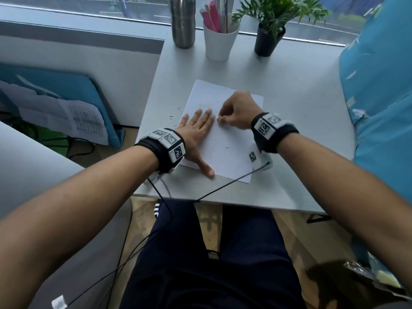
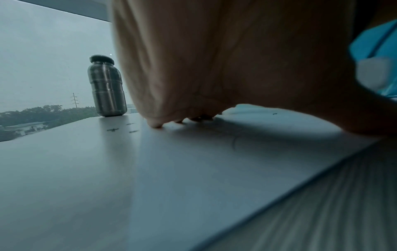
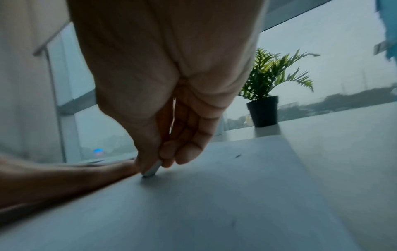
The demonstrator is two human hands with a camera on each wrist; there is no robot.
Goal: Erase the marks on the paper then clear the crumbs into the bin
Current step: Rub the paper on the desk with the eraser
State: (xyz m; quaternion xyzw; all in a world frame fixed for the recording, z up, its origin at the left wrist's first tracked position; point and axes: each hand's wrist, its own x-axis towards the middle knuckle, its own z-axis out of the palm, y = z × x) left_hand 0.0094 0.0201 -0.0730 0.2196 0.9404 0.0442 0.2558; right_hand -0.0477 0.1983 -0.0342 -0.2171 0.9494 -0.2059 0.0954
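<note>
While pinched, eraser (image 3: 153,170) touches paper (image 1: 225,143).

Black wristbands (image 1: 166,150) bearing white coded tags, cabled.

steel bottle (image 1: 182,21), pen cup (image 1: 219,40), potted plant (image 1: 270,30)
</note>
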